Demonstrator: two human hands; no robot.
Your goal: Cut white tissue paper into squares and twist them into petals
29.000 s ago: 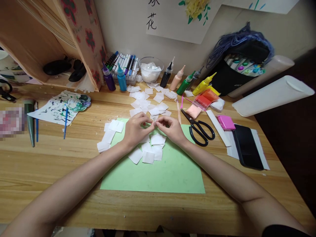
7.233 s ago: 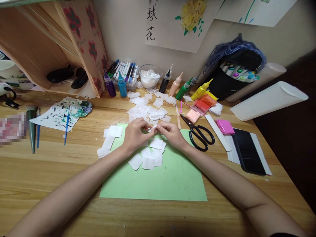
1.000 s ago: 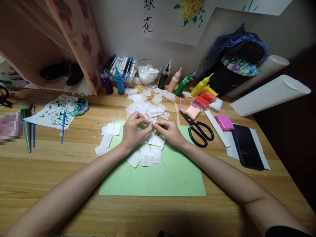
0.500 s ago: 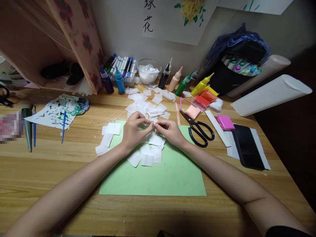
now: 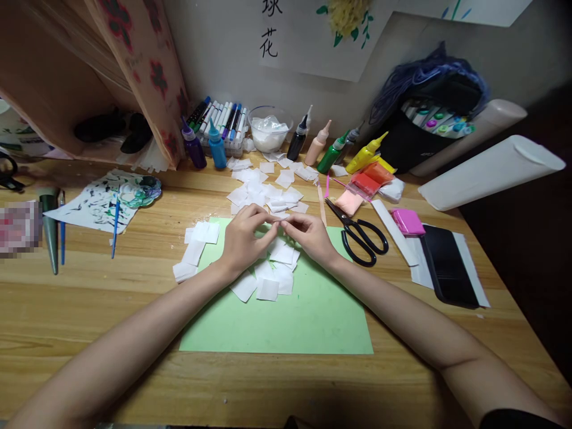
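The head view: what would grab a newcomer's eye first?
Probably the light green paper sheet in the middle of the wooden table, with white paper squares strewn on and beyond it. Over its far edge, the left hand and right hand come together on what looks like a small white scrap. Black-handled scissors lie right of them; coloured squeeze bottles line the back.

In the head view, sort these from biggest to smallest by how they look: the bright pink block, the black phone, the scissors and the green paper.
1. Green paper, even partly covered
2. Black phone and scissors: too alike to rank
3. Bright pink block
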